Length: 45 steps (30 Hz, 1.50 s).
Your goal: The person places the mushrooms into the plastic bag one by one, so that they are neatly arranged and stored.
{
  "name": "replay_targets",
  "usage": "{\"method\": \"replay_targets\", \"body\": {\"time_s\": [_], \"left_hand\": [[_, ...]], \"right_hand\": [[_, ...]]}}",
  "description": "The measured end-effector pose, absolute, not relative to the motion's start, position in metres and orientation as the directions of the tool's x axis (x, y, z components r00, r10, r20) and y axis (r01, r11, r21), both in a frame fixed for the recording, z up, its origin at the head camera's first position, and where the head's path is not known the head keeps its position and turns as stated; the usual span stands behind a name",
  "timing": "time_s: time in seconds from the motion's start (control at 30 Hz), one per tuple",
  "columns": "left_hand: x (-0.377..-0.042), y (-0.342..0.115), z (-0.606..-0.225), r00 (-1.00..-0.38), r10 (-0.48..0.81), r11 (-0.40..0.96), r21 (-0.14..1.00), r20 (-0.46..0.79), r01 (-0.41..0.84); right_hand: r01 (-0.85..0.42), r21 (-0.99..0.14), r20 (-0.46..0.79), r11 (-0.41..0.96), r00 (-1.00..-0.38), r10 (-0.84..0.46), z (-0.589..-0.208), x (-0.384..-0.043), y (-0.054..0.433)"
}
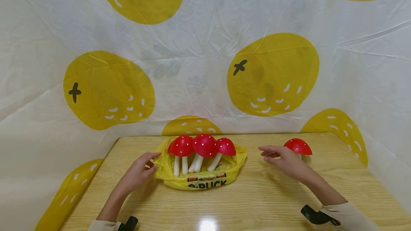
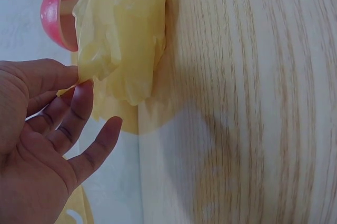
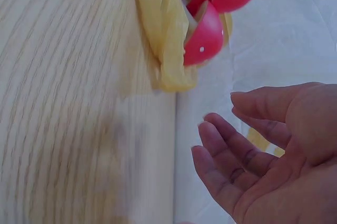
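Note:
A yellow plastic bag (image 1: pixel 208 184) with black lettering lies with its mouth spread on the table. Several toy mushrooms (image 1: pixel 204 145) with red, white-dotted caps and pale stems stand or lean inside it. At the bag's left edge, my left hand (image 1: pixel 141 168) pinches a bit of the plastic between thumb and fingertip, as the left wrist view shows at the bag's corner (image 2: pixel 97 58). My right hand (image 1: pixel 285 161) hovers to the right of the bag, fingers relaxed and holding nothing. Behind that hand is another red-capped mushroom (image 1: pixel 298 146), its stem mostly hidden.
The light wooden table (image 1: pixel 257 206) ends at a white cloth (image 1: pixel 192 81) printed with large yellow fruit shapes, which hangs behind it and at both sides. Dark bands (image 1: pixel 316 215) sit at the wrists by the beige sleeves.

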<state>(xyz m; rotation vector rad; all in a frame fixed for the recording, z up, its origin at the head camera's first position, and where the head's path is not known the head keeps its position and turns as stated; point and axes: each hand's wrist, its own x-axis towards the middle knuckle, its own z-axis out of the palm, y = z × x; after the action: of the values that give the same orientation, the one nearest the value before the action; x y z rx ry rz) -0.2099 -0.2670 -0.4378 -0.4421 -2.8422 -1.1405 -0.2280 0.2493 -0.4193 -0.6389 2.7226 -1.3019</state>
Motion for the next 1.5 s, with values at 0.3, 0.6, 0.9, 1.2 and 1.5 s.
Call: {"method": "replay_targets", "body": {"time_s": [0.3,0.6,0.9,1.2,1.5], "left_hand": [[-0.209,-0.269,-0.438,-0.958,0.242,0.684,0.674,0.153,0.280],[-0.208,-0.270,-0.437,-0.956,0.252,0.677,0.679,0.149,0.284],[-0.208,-0.268,-0.437,-0.956,0.250,0.680,0.676,0.150,0.284],[-0.208,-0.267,-0.439,-0.963,0.235,0.688,0.679,0.128,0.258],[-0.208,-0.269,-0.441,-0.962,0.239,0.688,0.675,0.136,0.266]], "right_hand": [[-0.324,-0.753,0.129,0.572,-0.926,-0.355,-0.422,-0.227,0.272],[-0.298,-0.764,0.103,0.573,-0.932,-0.348,-0.423,-0.223,0.297],[-0.261,-0.707,0.068,0.657,-0.950,-0.304,-0.428,-0.217,0.319],[-0.217,-0.644,0.047,0.733,-0.968,-0.246,-0.433,-0.213,0.331],[-0.221,-0.643,0.050,0.733,-0.967,-0.248,-0.440,-0.213,0.337]]}}
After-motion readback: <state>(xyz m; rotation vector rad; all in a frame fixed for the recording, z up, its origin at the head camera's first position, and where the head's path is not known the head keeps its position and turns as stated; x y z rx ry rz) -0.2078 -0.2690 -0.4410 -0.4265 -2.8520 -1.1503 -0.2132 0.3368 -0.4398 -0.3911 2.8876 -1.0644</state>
